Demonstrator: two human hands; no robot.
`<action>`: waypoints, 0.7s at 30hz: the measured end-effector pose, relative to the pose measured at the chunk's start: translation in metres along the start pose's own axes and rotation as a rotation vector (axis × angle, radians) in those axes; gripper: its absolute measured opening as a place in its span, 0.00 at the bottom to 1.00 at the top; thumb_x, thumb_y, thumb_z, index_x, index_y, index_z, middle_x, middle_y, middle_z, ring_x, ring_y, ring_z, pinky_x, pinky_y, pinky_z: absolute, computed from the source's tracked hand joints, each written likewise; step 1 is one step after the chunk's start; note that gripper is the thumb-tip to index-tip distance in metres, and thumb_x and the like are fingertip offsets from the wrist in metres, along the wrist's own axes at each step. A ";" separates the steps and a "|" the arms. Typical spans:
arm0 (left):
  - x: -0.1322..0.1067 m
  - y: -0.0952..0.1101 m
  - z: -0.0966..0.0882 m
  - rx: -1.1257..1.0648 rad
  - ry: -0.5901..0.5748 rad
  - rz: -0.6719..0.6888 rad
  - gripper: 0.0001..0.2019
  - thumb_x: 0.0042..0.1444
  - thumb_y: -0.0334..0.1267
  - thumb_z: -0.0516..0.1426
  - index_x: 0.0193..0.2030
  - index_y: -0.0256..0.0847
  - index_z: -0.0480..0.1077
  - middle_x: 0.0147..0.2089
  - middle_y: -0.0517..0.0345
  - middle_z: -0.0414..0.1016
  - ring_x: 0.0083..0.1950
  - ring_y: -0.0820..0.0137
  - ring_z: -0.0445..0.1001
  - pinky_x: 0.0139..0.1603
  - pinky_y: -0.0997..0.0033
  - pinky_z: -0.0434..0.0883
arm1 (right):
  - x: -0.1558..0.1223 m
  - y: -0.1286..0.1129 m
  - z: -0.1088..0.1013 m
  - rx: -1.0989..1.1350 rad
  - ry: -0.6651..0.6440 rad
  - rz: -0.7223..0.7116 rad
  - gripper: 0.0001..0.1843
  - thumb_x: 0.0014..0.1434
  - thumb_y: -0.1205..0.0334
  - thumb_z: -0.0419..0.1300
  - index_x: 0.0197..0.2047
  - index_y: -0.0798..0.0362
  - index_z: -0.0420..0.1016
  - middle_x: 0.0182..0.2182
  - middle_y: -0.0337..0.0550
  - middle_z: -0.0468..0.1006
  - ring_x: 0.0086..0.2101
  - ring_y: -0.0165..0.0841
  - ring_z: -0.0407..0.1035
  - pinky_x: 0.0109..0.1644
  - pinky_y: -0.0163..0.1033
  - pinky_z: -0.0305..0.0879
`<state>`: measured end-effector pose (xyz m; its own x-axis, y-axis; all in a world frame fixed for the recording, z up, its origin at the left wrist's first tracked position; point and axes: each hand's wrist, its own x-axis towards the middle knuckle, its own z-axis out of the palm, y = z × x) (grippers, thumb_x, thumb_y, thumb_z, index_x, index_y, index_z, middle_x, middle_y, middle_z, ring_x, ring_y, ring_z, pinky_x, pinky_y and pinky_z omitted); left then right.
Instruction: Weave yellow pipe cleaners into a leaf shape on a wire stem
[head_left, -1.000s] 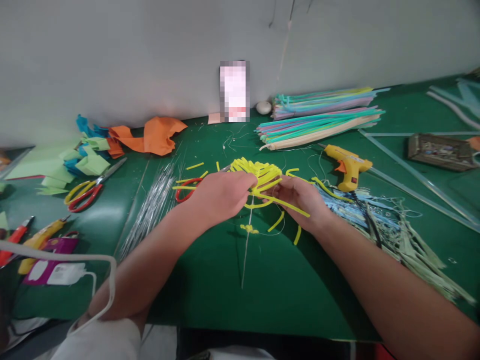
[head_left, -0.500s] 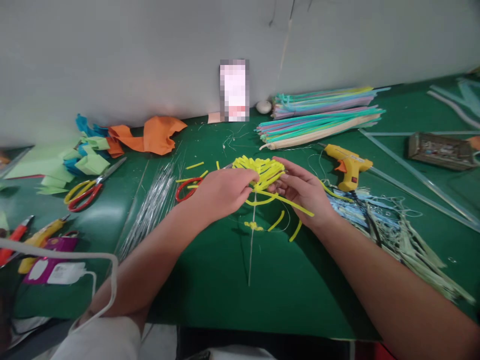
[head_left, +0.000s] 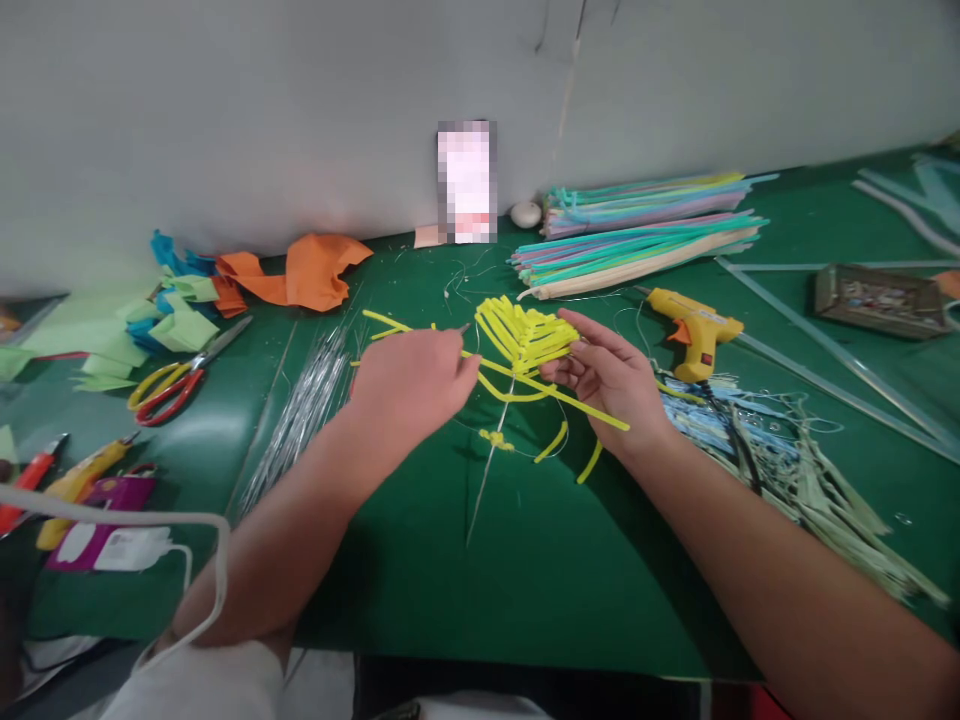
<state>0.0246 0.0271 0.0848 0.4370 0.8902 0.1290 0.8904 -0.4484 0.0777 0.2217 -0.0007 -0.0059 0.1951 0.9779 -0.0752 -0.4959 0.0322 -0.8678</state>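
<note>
My right hand (head_left: pixel 607 375) is closed around the right side of a yellow leaf-like piece (head_left: pixel 525 335), made of chenille stems laid side by side in a V pattern. A thin stem wire (head_left: pixel 491 470) hangs down from it, with a small yellow twist (head_left: pixel 495 440) nearby. To its left, my left hand (head_left: pixel 412 380) is curled, thumb against fingers; what it pinches, if anything, is hidden. Past its knuckles shows a grey pointed tip (head_left: pixel 465 328). A long yellow chenille stem (head_left: pixel 585 405) slants beneath the leaf-like piece. Yellow cut lengths (head_left: pixel 551 442) lie around both hands.
Behind lie bundled coloured chenille stems (head_left: pixel 645 255) and a phone-like screen (head_left: pixel 466 180). On the right are a yellow glue gun (head_left: pixel 697 325), a small tray (head_left: pixel 821 295) and tangled fibres (head_left: pixel 810 470). Leftward lie wires (head_left: pixel 300 420), scissors (head_left: pixel 169 390) and orange paper (head_left: pixel 322 270).
My left hand has drawn away leftward from the yellow piece and now covers the red handle seen before. The leaf-like piece has tilted, and its wire's lower end has swung left.
</note>
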 end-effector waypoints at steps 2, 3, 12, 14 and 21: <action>0.002 -0.011 -0.007 -0.034 -0.016 -0.044 0.21 0.56 0.52 0.56 0.19 0.40 0.67 0.17 0.57 0.62 0.23 0.69 0.63 0.25 0.70 0.52 | 0.001 0.000 0.000 0.001 0.006 -0.002 0.19 0.51 0.62 0.66 0.47 0.49 0.78 0.28 0.37 0.81 0.26 0.30 0.77 0.39 0.41 0.76; 0.004 -0.018 -0.008 -0.066 -0.029 -0.062 0.23 0.55 0.54 0.56 0.17 0.40 0.65 0.15 0.57 0.60 0.22 0.69 0.62 0.25 0.71 0.51 | 0.001 0.000 0.000 0.003 0.009 -0.003 0.18 0.51 0.61 0.66 0.47 0.49 0.78 0.28 0.37 0.81 0.25 0.30 0.76 0.39 0.41 0.76; 0.020 -0.033 0.003 -0.582 -0.469 -0.030 0.17 0.52 0.53 0.59 0.35 0.41 0.76 0.31 0.55 0.78 0.31 0.68 0.75 0.31 0.71 0.64 | 0.002 0.003 -0.002 -0.029 0.035 -0.052 0.15 0.49 0.59 0.68 0.43 0.47 0.80 0.32 0.37 0.81 0.27 0.28 0.75 0.37 0.38 0.74; 0.020 -0.026 0.008 -0.735 -0.500 -0.040 0.16 0.54 0.51 0.58 0.37 0.39 0.75 0.34 0.53 0.80 0.31 0.69 0.76 0.32 0.71 0.67 | 0.003 0.005 -0.003 -0.047 0.037 -0.069 0.14 0.50 0.59 0.68 0.42 0.47 0.80 0.34 0.37 0.81 0.28 0.27 0.74 0.38 0.38 0.74; 0.020 -0.011 0.034 -1.029 -0.512 -0.135 0.16 0.56 0.48 0.58 0.36 0.34 0.74 0.36 0.49 0.80 0.25 0.74 0.75 0.28 0.73 0.68 | 0.003 0.004 -0.001 -0.048 0.055 -0.069 0.13 0.49 0.59 0.68 0.40 0.47 0.81 0.36 0.37 0.81 0.28 0.27 0.73 0.38 0.38 0.73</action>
<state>0.0278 0.0527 0.0528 0.5557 0.7590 -0.3391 0.5122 0.0087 0.8588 0.2213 0.0018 -0.0104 0.2743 0.9608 -0.0397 -0.4383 0.0882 -0.8945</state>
